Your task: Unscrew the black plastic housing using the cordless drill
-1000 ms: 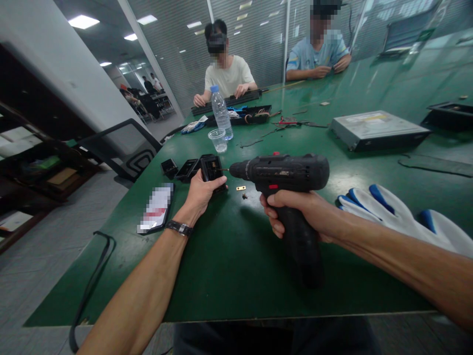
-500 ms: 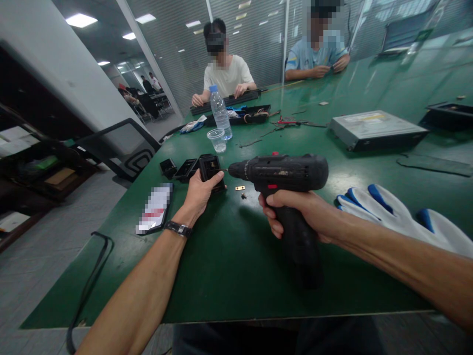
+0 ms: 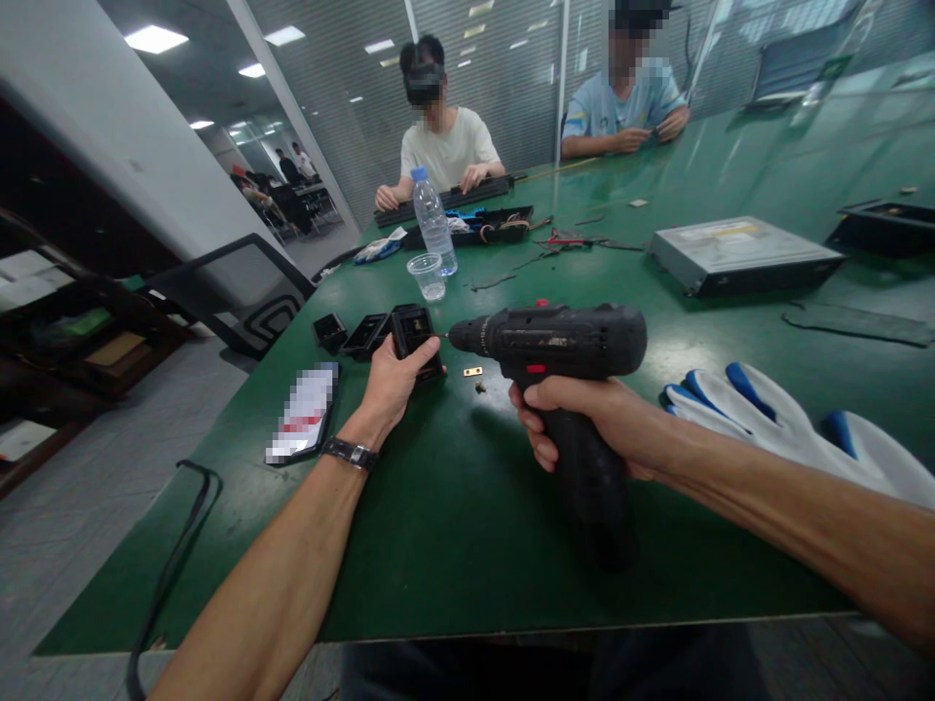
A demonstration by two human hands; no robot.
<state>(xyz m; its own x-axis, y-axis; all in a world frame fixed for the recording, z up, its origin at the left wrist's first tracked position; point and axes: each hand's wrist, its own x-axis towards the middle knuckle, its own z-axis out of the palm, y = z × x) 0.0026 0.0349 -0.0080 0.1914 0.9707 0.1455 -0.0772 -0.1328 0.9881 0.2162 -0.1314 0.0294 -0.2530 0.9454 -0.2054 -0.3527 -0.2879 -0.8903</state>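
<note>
My right hand is closed round the grip of a black cordless drill, which points left over the green table. Its bit tip touches the open face of a small black plastic box, and my left hand grips that box and holds it upright on the table. A small brass plate and a tiny dark screw lie on the table just under the drill's chuck. More black box parts sit to the left of the held box.
A phone lies left of my left wrist. White and blue gloves lie at the right. A water bottle, a plastic cup and a grey disc drive stand farther back. Two people sit across the table.
The view has shifted slightly; the drill and box have barely moved, with the bit still against the box.
</note>
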